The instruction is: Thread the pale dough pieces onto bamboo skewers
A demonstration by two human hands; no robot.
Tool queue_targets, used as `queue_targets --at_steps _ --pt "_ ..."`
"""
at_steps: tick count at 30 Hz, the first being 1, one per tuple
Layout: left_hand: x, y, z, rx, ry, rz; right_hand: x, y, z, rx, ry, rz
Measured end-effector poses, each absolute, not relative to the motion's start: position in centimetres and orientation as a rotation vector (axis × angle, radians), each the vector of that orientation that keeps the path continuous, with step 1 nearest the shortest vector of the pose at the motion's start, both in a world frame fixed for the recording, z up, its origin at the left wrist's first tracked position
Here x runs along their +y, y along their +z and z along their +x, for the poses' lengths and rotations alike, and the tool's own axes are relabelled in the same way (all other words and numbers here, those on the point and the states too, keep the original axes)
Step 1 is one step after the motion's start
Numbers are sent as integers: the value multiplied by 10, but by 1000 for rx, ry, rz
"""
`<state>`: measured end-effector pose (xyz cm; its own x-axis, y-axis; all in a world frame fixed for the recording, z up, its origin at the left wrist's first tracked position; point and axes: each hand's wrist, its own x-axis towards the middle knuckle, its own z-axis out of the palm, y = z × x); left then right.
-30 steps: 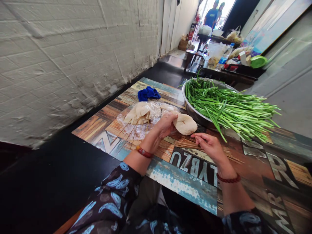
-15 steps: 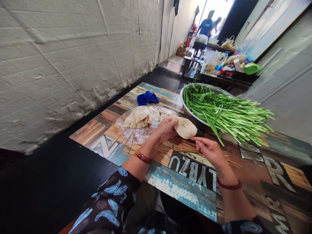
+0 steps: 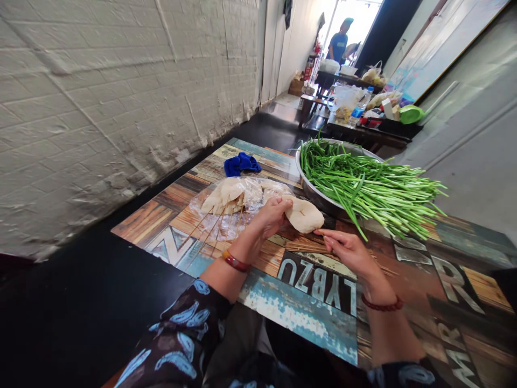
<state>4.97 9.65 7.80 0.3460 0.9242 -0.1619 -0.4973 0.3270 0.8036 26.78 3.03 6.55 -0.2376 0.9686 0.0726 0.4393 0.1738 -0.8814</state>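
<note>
Head view: left hand (image 3: 270, 217) pinches a pale, flat, doughy oval (image 3: 306, 215), likely steadying it. Right hand (image 3: 349, 253) sits at its edge (gripping or not, I cannot tell).

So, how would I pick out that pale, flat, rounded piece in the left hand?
On the patchwork table, find the round metal bowl heaped with green stalks. Near its left side, the bare left hand pinches the pale, flat, rounded piece. Unlike its pale neighbours among clear plastic, it is held.
</note>
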Motion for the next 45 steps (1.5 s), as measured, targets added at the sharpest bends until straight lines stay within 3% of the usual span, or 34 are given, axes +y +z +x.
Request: queue_targets --at_steps 21,45 --pt "93 91 45 736 1017 627 33 63 253 -1456 1206 -1442" --pt "92 82 50 484 1030 568 20 64 208 -1014 1358 -1261"
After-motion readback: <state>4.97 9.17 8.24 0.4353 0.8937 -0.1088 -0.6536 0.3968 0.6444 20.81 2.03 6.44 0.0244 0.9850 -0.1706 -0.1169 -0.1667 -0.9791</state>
